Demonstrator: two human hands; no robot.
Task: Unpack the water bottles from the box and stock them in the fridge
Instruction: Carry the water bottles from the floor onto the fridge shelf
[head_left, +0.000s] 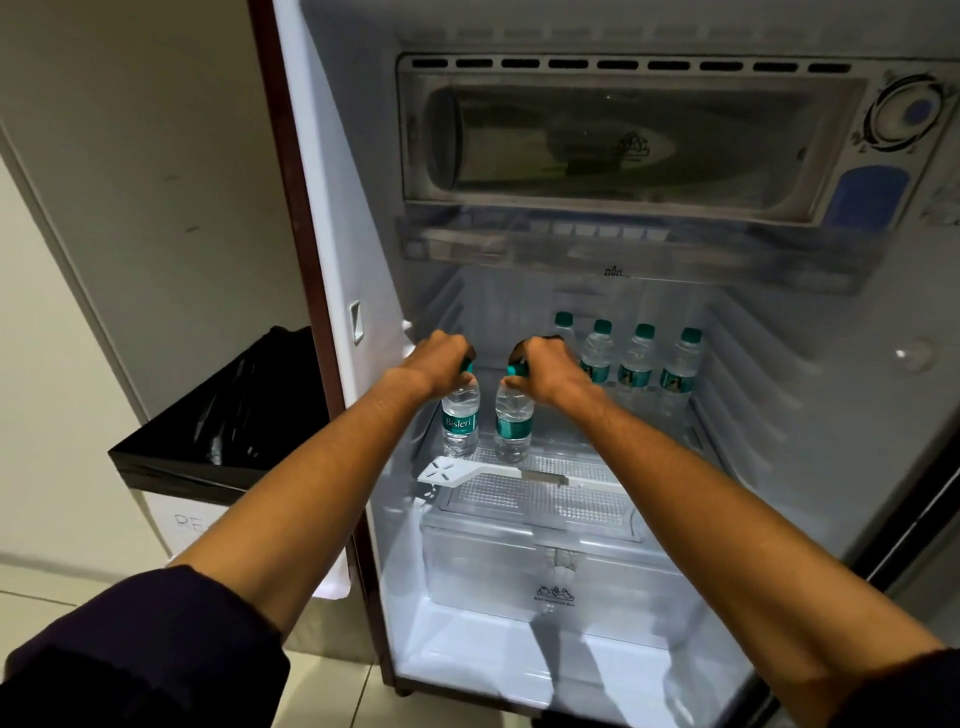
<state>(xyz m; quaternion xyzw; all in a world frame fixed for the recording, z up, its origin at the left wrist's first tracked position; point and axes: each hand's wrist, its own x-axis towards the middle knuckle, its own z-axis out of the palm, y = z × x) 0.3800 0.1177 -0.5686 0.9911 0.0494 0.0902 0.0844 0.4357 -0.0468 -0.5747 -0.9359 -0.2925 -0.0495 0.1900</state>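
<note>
The left hand and the right hand each grip a small clear plastic water bottle by its teal cap, standing them on the fridge's clear ribbed shelf. They look light but smooth and squeezable, so the stiff cap seems the surest hold. Four more teal-capped bottles stand behind them.

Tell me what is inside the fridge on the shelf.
On the shelf: four bottles at the back right, plus one bottle each in the left hand and right hand. The hands cover those two caps partly.

fridge shelf | four bottles at back | two bottles in front
</note>
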